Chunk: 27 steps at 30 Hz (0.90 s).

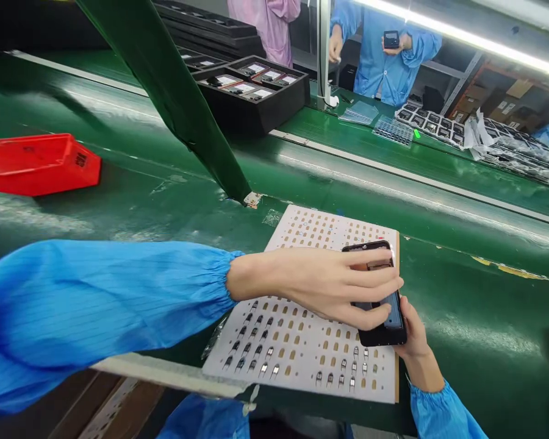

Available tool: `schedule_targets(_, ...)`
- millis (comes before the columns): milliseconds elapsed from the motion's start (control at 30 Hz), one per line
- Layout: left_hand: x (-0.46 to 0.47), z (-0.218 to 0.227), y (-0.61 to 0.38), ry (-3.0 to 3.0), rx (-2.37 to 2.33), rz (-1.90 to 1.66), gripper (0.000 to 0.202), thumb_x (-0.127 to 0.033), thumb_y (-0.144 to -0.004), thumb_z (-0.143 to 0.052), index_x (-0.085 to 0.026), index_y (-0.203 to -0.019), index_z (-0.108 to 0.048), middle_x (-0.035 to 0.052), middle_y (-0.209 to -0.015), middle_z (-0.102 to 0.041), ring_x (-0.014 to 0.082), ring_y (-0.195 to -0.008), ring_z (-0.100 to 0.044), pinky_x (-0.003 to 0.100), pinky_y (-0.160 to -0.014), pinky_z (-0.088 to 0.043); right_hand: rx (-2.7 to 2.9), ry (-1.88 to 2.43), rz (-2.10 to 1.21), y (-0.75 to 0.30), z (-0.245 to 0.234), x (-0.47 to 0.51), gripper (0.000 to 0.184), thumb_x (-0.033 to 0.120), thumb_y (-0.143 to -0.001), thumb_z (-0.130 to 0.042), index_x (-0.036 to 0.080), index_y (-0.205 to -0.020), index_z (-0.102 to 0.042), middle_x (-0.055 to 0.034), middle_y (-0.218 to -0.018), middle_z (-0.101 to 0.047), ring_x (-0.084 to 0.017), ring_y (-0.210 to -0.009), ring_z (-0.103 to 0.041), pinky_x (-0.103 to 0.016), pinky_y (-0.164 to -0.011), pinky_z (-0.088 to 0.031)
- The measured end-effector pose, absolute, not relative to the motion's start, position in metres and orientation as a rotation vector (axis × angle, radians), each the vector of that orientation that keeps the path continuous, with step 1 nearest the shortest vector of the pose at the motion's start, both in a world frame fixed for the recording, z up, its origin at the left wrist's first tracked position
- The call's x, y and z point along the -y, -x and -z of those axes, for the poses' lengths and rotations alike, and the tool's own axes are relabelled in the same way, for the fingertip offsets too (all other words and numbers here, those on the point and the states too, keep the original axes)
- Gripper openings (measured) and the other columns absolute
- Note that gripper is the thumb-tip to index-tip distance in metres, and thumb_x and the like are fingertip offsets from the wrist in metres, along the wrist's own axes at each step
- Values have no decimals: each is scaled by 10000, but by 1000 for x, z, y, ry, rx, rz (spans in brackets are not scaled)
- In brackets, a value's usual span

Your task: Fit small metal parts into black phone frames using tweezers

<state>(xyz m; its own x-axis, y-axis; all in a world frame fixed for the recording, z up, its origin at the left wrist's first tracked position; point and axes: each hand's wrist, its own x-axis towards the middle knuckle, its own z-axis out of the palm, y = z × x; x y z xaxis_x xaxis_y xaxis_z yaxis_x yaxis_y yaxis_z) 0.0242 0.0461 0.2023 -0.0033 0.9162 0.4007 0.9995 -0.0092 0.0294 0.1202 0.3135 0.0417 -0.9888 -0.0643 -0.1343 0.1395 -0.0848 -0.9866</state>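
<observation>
Above the right side of the white board [308, 360], the right hand [414, 341] has its grip closed on the lower right edge of a black phone housing [396, 314]; the fingers underneath are hidden. From the board's left, the left hand [320, 283] reaches across, fingers extended and spread over the housing, with nothing visible in its grip; whether the fingertips press down cannot be told. Good handling here probably calls for a firm but unstrained right grip, light left fingers, and a left forearm clear of the small metal parts [275, 369] on the board's lower left. The housing is slim and oblong, with rounded corners, a dark rim, and blue-grey and brownish patches showing between the fingers.
</observation>
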Motion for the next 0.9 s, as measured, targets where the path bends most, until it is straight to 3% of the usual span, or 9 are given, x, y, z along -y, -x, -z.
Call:
schedule_targets(167, -29, -156, -43, 1459, 2136, 742, 626, -75, -1014, -628, -364, -1561, -535, 76, -1700, -515, 284, -1595, -480, 573, -1351, -418, -1896, -153, 2167, -123, -44, -305, 414, 771, -958, -478, 555, -1115, -794, -69, -745, -731, -439, -860, -751, -578, -484, -497)
schedule_targets(233, -29, -133, -58, 1068, 2283, 1005, 720, -181, -1046, -631, -333, -1696, -359, 134, -1760, -409, 340, -1626, -425, 605, -1319, -448, -1916, -123, 2134, -124, -46, -302, 409, 755, -964, -509, 524, -1143, -795, -78, -761, -733, -446, -859, -749, -570, -496, -508)
schedule_targets(300, -33, -118, -72, 687, 2432, 1447, 706, -338, -1089, -601, -320, -1728, -301, 146, -1747, -430, 360, -1585, -479, 605, -1248, -529, -1995, -77, 2090, -124, -47, -300, 366, 713, -958, -579, 501, -1165, -795, -77, -787, -747, -442, -869, -750, -563, -524, -527)
schedule_targets(433, -51, -112, -89, 308, 2309, 2527, 494, -550, -1112, -502, -284, -1505, -643, 103, -1590, -631, 342, -1440, -625, 581, -1211, -558, -2216, 57, 1992, -122, -44, -300, 340, 638, -943, -656, 512, -1232, -785, -56, -868, -788, -431, -917, -757, -572, -606, -568)
schedule_targets(500, -60, -115, -91, 269, 2126, 2820, 485, -574, -1095, -525, -248, -1385, -736, 96, -1557, -661, 335, -1422, -627, 556, -1246, -515, -2306, 113, 1932, -122, -42, -302, 363, 627, -958, -636, 518, -1273, -779, -51, -914, -803, -431, -965, -762, -590, -659, -585)
schedule_targets(733, -71, -115, -94, 155, 2063, 2829, 441, -535, -1020, -672, -209, -1291, -795, 111, -1376, -756, 284, -1145, -684, 435, -1015, -557, -2480, 151, 1812, -122, -40, -304, 433, 631, -989, -563, 505, -1354, -761, -37, -1013, -820, -415, -1107, -752, -604, -784, -608)
schedule_targets(900, -70, -109, -95, 100, 2065, 2724, 396, -535, -997, -692, -188, -1126, -834, 98, -1123, -805, 243, -964, -672, 420, -937, -561, -2158, -31, 2049, -123, -52, -289, 429, 712, -1011, -485, 531, -1262, -783, -52, -900, -792, -389, -878, -754, -542, -567, -564)
